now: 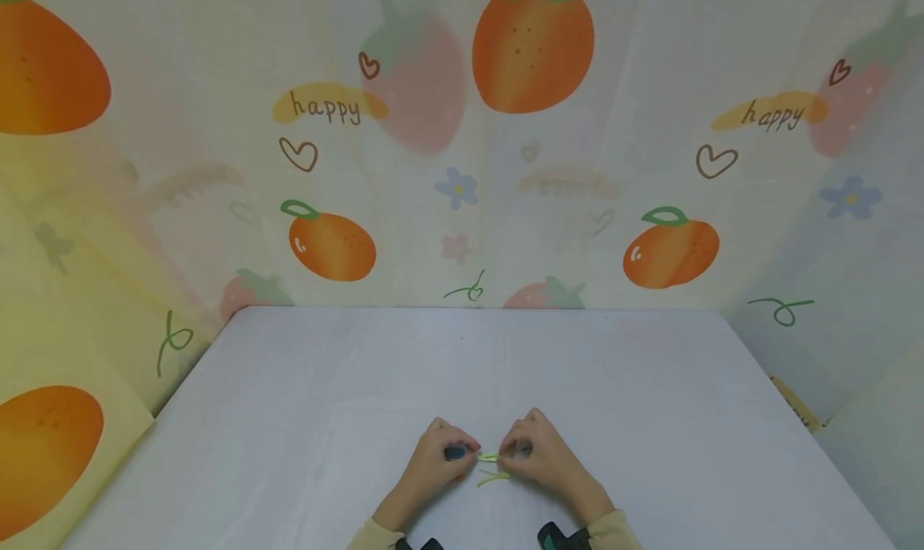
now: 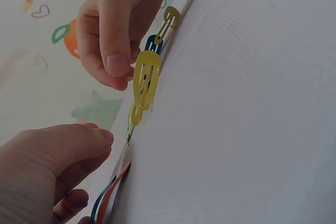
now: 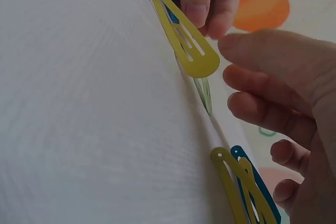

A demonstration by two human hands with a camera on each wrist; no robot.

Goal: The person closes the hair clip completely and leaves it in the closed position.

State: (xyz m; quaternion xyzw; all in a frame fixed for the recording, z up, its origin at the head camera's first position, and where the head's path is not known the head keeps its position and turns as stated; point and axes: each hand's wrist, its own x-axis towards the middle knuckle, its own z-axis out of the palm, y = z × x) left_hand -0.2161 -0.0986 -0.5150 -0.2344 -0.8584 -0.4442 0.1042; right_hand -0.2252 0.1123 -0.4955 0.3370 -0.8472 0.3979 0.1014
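Observation:
Both hands hover close together low over the table, fingers loosely bent, with snap hair clips around them. Nothing shows between the fingertips of my left hand (image 1: 436, 454) or my right hand (image 1: 541, 454). In the head view a green hair clip (image 1: 488, 457) lies between the hands, and a yellow hair clip (image 1: 494, 476) lies nearer me. By the left hand are a blue hair clip (image 1: 455, 452) and an orange hair clip (image 2: 107, 200). Beside the right hand, another blue hair clip (image 3: 273, 208) overlaps a mustard-yellow hair clip (image 3: 223, 169).
The white table (image 1: 462, 365) reaches back to a fruit-print cloth (image 1: 462, 213), which also hangs at both sides. Dark wrist devices (image 1: 563, 536) sit near the cuffs.

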